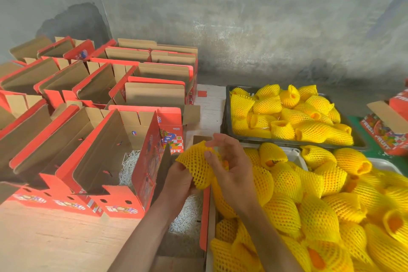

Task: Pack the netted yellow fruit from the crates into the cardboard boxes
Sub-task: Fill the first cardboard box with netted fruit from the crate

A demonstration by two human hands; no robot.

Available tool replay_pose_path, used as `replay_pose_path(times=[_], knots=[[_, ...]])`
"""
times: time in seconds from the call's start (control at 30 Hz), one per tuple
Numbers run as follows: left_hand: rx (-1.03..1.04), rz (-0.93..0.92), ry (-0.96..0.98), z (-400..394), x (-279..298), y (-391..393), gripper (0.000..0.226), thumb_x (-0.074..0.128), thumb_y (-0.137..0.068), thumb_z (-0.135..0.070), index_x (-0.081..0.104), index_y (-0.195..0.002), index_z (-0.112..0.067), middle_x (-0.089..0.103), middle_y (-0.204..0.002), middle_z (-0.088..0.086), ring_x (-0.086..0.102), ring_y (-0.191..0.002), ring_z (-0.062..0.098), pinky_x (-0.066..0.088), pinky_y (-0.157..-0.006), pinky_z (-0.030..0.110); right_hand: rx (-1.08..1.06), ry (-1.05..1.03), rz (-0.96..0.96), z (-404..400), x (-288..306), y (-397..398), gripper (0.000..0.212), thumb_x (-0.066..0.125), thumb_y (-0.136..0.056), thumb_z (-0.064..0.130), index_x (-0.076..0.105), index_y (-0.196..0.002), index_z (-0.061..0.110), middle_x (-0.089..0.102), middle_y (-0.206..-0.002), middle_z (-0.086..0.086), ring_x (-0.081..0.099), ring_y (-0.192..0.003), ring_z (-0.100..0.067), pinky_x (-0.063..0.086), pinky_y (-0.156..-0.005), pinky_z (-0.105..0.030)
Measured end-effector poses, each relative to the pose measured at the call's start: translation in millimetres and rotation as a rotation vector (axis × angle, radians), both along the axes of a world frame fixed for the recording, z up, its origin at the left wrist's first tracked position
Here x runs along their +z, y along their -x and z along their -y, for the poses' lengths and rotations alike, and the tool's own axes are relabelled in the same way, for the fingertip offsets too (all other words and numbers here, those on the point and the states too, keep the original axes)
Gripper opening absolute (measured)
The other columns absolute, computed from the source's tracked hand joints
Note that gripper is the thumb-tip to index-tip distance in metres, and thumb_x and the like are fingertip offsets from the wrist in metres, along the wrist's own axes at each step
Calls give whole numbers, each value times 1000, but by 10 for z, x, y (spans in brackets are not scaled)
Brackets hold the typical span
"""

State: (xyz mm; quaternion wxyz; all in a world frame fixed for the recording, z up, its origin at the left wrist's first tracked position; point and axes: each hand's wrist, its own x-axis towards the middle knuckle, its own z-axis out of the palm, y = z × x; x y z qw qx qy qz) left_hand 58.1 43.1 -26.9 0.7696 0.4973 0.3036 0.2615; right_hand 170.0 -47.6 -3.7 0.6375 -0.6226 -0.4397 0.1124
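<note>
Holding one netted fruit (196, 165) with both hands: left hand (178, 180) grips underneath, right hand (229, 168) fingers loosely curled on top. Two crates: black crate (227, 117) at 1 o'clock, white crate (298, 152) at 4.

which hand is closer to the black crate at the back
Right. The right hand is just below the black crate's near left corner; the left hand lies further left and nearer the person.

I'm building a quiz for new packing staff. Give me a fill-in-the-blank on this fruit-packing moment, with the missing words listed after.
1. Both hands, the left hand and the right hand, hold one fruit wrapped in yellow foam ____.
2. The far crate of fruit is ____ in colour.
3. The open cardboard box has shredded ____ in its bottom.
4. The boxes' outer faces are printed ____.

Missing words: net; black; paper; red
</note>
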Motion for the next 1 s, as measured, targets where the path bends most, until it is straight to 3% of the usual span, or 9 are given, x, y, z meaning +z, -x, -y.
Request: replay_pose_path(times=[0.13, 0.27, 0.33, 0.4, 0.53, 0.63, 0.8, 0.9, 1.0], knots=[[84, -216, -89, -36, 13, 11, 39, 62, -81, -39, 67, -89, -2, 62, -74, 18, 58, -67, 25, 49, -68, 36, -41, -57, -31, -26, 0, -18, 27, 69, -101, 19, 64, -123, 34, 67, -107, 5, 65, -100, -26, 58, -85, -45], [9, -271, -279, 20, 44, -5, 29, 57, -98, -29, 67, -83, -6, 58, -58, 12, 52, -42, 11, 39, -44, 20, -216, -83, 133, -87, 19, 10, 19, 64, -102, 10, 67, -114, 26, 62, -111, 8, 63, -105, -15, 55, -84, -25], [-114, -254, -312, 43, 63, 7, 28, 47, -107, -30, 69, -95, -18, 61, -64, 8, 62, -54, 5, 46, -54, 19, -322, -67, 236, -116, -16, 23, 20, 62, -101, 3, 69, -111, 19, 59, -112, 5, 57, -111, -4, 48, -88, -13], [-257, -184, -174, 48, 86, 26, 26, 46, -108, -33, 65, -116, -16, 69, -86, 13, 73, -81, 18, 57, -71, 32, -371, -38, 248, -132, -48, -3, 20, 60, -101, 0, 70, -111, 15, 57, -114, 1, 53, -113, 0, 44, -91, -11], [-278, 34, 20, 0, 112, 49, 31, 64, -89, -20, 60, -115, -4, 65, -103, 16, 65, -93, 29, 54, -89, 48, -305, 17, 183, -100, -72, -103, 17, 63, -103, 21, 63, -120, 25, 55, -119, 12, 55, -113, -4, 50, -86, -18], [-147, 203, 100, -33, 158, 5, 41, 60, -78, -10, 57, -118, 0, 52, -108, 17, 49, -98, 32, 45, -86, 46, -195, 136, 217, -95, -105, -110, 30, 62, -103, 41, 57, -129, 28, 53, -125, 17, 56, -116, -6, 53, -88, -25], [-13, 369, 155, -49, 177, -33, 54, 44, -91, -23, 49, -134, 11, 56, -125, 26, 51, -116, 33, 38, -108, 50, -36, 377, 132, -138, -114, -134, 62, 41, -98, 75, 37, -150, 41, 55, -142, 13, 56, -124, -5, 54, -102, -40], [41, 305, 139, -41, 224, -89, 57, 44, -104, -44, 59, -133, 3, 64, -129, 22, 63, -118, 29, 48, -103, 41, 39, 413, 253, -182, -144, -37, 66, 47, -95, 75, 23, -152, 52, 47, -143, 26, 45, -122, 14, 45, -95, -13], [129, 154, 117, -58, 227, -144, 44, 59, -99, -34, 67, -122, 3, 70, -116, 21, 69, -105, 28, 53, -96, 43, 13, 401, 421, -220, -202, 67, 77, 60, -97, 58, 12, -157, 51, 40, -152, 22, 31, -120, 29, 29, -83, 5]])
